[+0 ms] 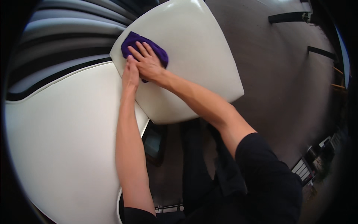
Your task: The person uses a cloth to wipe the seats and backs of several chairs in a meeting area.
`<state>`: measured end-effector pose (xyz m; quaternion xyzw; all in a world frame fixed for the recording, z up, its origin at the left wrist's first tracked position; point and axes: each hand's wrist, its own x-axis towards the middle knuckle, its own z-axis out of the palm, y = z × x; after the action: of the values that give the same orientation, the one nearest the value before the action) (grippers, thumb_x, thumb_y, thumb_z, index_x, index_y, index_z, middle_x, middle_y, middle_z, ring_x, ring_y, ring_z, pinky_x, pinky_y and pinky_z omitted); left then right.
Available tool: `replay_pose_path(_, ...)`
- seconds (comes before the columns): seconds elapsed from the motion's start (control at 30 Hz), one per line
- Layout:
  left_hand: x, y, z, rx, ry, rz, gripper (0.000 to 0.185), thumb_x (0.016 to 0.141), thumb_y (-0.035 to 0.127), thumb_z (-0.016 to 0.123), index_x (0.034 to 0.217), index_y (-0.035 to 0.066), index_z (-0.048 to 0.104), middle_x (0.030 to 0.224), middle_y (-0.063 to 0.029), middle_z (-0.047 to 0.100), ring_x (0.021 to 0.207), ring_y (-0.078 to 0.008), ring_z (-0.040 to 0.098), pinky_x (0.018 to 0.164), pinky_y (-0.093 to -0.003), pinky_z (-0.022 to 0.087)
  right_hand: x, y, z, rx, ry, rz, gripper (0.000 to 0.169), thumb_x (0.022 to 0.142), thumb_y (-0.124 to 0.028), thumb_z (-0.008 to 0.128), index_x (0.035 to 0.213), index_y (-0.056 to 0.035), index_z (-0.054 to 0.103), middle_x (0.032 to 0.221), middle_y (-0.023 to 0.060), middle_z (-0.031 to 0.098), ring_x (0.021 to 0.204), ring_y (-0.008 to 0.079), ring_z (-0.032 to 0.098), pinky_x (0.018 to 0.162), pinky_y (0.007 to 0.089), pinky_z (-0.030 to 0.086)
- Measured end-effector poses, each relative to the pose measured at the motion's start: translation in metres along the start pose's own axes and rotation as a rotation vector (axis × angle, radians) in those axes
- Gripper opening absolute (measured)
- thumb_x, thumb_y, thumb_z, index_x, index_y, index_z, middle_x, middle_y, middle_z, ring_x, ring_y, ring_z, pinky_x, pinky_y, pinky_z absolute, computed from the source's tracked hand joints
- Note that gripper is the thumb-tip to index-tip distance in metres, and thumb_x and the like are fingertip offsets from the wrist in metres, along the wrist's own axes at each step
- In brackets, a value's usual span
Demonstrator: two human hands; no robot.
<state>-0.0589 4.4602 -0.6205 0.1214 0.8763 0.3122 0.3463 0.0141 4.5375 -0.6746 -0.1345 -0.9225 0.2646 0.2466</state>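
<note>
A purple cloth [159, 53] lies folded on a white padded seat cushion [195, 56], near its upper left edge. My right hand [146, 63] presses flat on the cloth with its fingers spread. Close against it, my left hand [130, 73] rests at the cushion's left edge, its fingertips meeting the right hand near the cloth; whether it grips anything cannot be told. To the left, a larger white padded surface [61, 134] adjoins the cushion along a seam.
Curved grey and black slats [72, 28] rise behind the cushions at the upper left. Dark floor [268, 84] spreads at the right, with dark bars [289, 17] at the upper right. A dark-framed object [153, 141] sits under the cushion's front edge.
</note>
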Motion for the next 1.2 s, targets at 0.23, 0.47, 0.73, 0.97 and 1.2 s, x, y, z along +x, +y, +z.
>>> replay_pose_path(0.23,-0.015,-0.011,-0.005,-0.002,0.173,0.025,0.068,0.1,0.051,0.037,0.142,-0.002,0.04,0.144,-0.0211,0.045,0.132,-0.0315,0.045,0.11,-0.0354,0.032,-0.11,-0.018,-0.087,-0.074,-0.093,0.161,0.05,0.066,-0.014,0.071,0.116,-0.0124,0.065,0.15,0.0118,0.039,0.138,0.0401,0.034,0.115,0.0526,0.024)
replay_pose_path(0.47,-0.141,-0.018,0.046,0.045,0.375,0.051,0.048,0.099,0.02,0.048,0.139,-0.005,0.042,0.144,-0.0218,0.044,0.136,-0.0334,0.04,0.112,-0.0382,0.031,-0.243,0.05,-0.184,-0.299,-0.126,0.589,0.05,0.079,-0.018,0.059,0.128,-0.0074,0.058,0.147,0.0197,0.041,0.141,0.0441,0.027,0.116,0.0566,0.017)
replay_pose_path(0.73,-0.233,-0.097,0.067,0.199,0.128,-0.108,0.062,0.098,0.016,0.051,0.149,-0.004,0.022,0.156,-0.0274,0.015,0.147,-0.0377,0.015,0.118,-0.0433,0.019,-0.024,0.148,-0.12,-0.236,0.14,0.662,0.052,0.088,-0.029,0.047,0.139,-0.0183,0.051,0.15,0.0152,0.039,0.138,0.0445,0.03,0.115,0.0558,0.018)
replay_pose_path(0.97,-0.211,-0.107,0.068,0.224,0.049,-0.147,0.071,0.1,0.035,0.05,0.15,-0.004,0.02,0.157,-0.0292,0.01,0.147,-0.038,0.011,0.118,-0.0408,0.018,-0.083,0.151,-0.146,-0.125,0.12,0.688,0.054,0.087,-0.029,0.043,0.14,-0.0189,0.051,0.149,0.0153,0.041,0.137,0.0367,0.037,0.114,0.0456,0.027)
replay_pose_path(1.2,-0.212,-0.101,0.067,0.154,0.002,-0.106,0.082,0.098,0.05,0.046,0.148,-0.009,0.02,0.155,-0.0306,0.015,0.147,-0.0373,0.014,0.119,-0.0382,0.016,-0.292,0.084,-0.21,-0.115,0.231,0.837,0.047,0.083,-0.016,0.046,0.128,-0.0111,0.06,0.126,0.018,0.06,0.117,0.0346,0.056,0.102,0.044,0.043)
